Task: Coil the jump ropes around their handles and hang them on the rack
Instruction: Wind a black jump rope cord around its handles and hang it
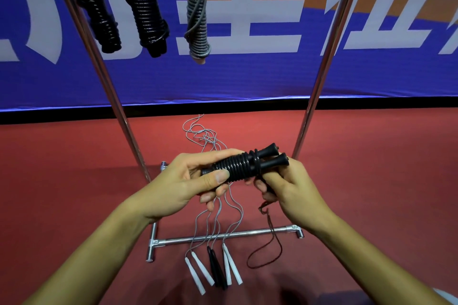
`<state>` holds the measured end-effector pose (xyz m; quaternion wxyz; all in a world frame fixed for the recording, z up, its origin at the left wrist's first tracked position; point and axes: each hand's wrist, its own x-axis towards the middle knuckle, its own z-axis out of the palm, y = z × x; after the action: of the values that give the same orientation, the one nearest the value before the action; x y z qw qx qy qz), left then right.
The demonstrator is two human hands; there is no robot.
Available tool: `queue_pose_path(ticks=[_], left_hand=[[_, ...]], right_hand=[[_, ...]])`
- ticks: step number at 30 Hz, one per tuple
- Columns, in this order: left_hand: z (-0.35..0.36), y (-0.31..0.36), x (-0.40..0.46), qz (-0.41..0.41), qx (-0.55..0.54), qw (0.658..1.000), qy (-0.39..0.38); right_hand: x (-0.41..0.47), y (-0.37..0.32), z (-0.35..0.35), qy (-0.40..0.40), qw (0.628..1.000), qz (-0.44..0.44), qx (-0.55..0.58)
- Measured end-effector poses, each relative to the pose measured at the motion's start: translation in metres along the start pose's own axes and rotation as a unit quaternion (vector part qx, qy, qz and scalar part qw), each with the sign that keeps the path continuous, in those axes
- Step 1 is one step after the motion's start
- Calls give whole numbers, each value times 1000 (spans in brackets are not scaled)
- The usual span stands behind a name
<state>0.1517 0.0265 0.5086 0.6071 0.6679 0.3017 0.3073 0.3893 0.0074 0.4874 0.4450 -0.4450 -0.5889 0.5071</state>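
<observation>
**Black rope nearly coiled, hanging comes next**

The left hand (188,181) grips the coiled black rope (244,164) around its wound middle, fingers and thumb curled round the coils. The right hand (285,186) holds the handle end, its fingers clamped near the last turns, where a dark cord (270,242) trails down in a loop toward the floor. The bundle sits in mid-air, near the person, between the two uprights of the rack (223,235).

The step in hand looks like finishing the wrap and securing the loose end. The next move probably calls for tucking that end fast, then lifting the bundle to the top of the rack, where three coiled ropes (148,7) hang at the far left. Three uncoiled ropes (213,265), white- and black-handled, lie on the red floor (74,168) across the base bar.
</observation>
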Motion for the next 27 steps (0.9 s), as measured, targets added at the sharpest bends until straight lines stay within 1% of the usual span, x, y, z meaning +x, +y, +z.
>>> queue_pose_path(ticks=[3, 5, 7, 10, 16, 19, 23, 27], left_hand=[[1, -2, 2, 5, -5, 1000, 27], [2, -3, 4, 0, -10, 999, 33], [3, -4, 5, -3, -7, 1000, 27], [6, -8, 6, 8, 18, 999, 27], [6, -12, 3, 4, 87, 995, 48], [5, -11, 4, 2, 84, 996, 40], [5, -8, 4, 7, 84, 995, 57], [9, -12, 4, 20, 145, 986, 82]], right_hand=[[-2, -6, -3, -19, 999, -15, 45], [-3, -7, -3, -23, 999, -19, 37], [-2, -6, -2, -12, 1000, -11, 25], [-1, -4, -2, -11, 997, 32, 63], [-1, 0, -4, -66, 976, 125, 165], [-1, -1, -5, -85, 968, 140, 190], [0, -2, 1, -56, 968, 132, 205], [1, -3, 8, -3, 985, 111, 133]])
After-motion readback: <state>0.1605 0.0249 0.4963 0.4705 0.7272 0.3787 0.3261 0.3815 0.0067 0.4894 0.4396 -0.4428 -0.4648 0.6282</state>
